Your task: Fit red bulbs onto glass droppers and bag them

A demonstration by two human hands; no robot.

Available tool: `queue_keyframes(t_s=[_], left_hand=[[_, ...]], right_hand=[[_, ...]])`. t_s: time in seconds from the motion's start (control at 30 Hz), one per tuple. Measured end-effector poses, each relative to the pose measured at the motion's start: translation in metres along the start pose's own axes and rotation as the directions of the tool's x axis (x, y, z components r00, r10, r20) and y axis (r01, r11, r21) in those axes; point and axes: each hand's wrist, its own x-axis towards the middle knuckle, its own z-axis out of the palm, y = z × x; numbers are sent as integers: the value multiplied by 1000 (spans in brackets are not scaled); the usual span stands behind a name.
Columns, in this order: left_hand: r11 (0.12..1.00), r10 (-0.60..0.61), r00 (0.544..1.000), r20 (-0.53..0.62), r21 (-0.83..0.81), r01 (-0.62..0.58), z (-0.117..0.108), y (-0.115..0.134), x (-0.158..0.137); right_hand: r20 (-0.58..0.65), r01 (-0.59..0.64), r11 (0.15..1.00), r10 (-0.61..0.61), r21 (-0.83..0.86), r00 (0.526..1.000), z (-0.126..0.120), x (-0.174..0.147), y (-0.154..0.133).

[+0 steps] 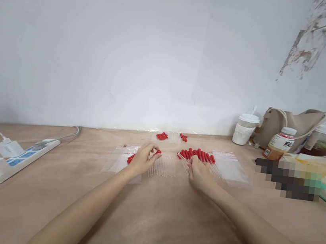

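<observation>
My left hand (144,159) is closed in a pinch on a small red rubber bulb (158,152). Just below and right of it, a row of thin clear glass dropper tubes (162,166) lies side by side on the table. My right hand (198,172) is closed on a thin glass dropper tube (184,158) pointing left. A red bulb shows by that tube's far end; whether it is fitted there I cannot tell. Droppers with red bulbs (202,155) lie in a row behind the right fingers. More red bulbs (130,158) lie beside my left hand, partly hidden by it.
Clear plastic bags (230,167) flank the droppers. Farther back lie red bulbs (162,136) and tubes (173,137) near the wall. A power strip (26,160) is at left; a lidded cup (245,129), a bottle (280,143) and a bag (297,119) stand at right.
</observation>
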Motion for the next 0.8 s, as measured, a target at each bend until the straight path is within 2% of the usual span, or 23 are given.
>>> queue_keyframes(t_s=[0.07,0.13,0.23,0.33,0.43,0.6,0.8], left_hand=[[966,-87,996,11,-243,87,-2,11,-26],[889,-147,988,42,-433,151,0,17,-51],[775,-242,964,111,-576,261,8,18,-76],[704,-315,937,148,-626,335,16,15,-83],[690,-340,929,147,-632,353,20,13,-83],[643,-315,934,168,-686,340,22,12,-85],[706,-273,940,203,-621,339,21,11,-85]], right_hand=[[-20,60,981,-58,186,998,-1,-2,-3],[-79,122,934,-101,335,992,0,-6,-10],[-180,222,874,-158,432,971,8,-19,-22],[-207,306,854,-238,420,949,16,-35,-32],[-186,380,834,-332,400,925,20,-43,-37],[-187,401,835,-355,376,916,20,-43,-41],[-168,393,821,-356,414,919,21,-44,-41]])
